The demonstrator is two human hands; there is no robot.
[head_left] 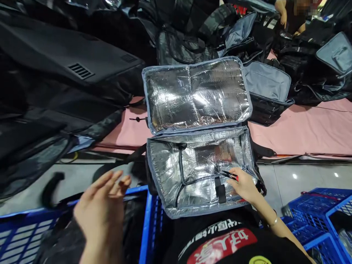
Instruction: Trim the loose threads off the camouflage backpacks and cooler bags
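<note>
An insulated bag [165,172] with a shiny silver foil lining lies in front of me, its foil-lined lid [198,97] folded back away from me. My right hand [243,185] is over the bag's near right side, closed around small red-handled thread snips [230,175]. Their dark blades point left, into the bag. A short black strap [220,191] lies on the lining just left of that hand. My left hand [103,205] is raised to the left of the bag, somewhat blurred, with fingers apart and nothing in it. Beneath it is a blue plastic crate [145,223].
Dark bags [99,66] are heaped at the left. More bags [269,86] with grey linings stand at the right on a pink-covered table [308,126]. Blue crates [310,216] sit on the floor at lower right. Another person [293,18] is at the far right.
</note>
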